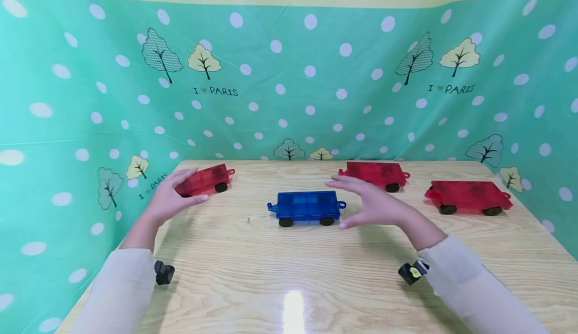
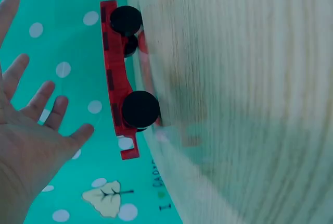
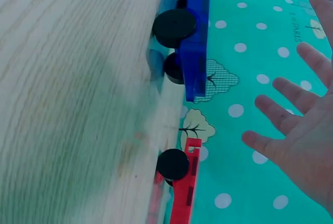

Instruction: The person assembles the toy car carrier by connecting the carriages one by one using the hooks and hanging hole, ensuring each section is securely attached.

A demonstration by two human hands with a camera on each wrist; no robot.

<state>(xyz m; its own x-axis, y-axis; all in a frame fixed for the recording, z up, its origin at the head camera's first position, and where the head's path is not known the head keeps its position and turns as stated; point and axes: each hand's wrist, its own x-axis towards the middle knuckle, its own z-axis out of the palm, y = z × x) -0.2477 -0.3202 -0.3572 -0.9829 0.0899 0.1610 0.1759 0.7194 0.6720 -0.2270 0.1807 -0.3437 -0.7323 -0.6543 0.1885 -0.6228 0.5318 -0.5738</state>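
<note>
My left hand hovers near a red toy wagon at the left, thumb and fingers spread and nothing held. In the left wrist view that wagon stands apart from the hand on its black wheels. My right hand is held over the table just right of a blue translucent toy wagon, fingers spread, gripping nothing. The blue wagon has a hook on its left end and a ring on its right. Behind the right hand is a second red wagon, partly covered by the fingers.
A third red wagon stands at the far right of the wooden table. A tiny grey bit lies left of the blue wagon. A green dotted cloth hangs behind the table and along both sides.
</note>
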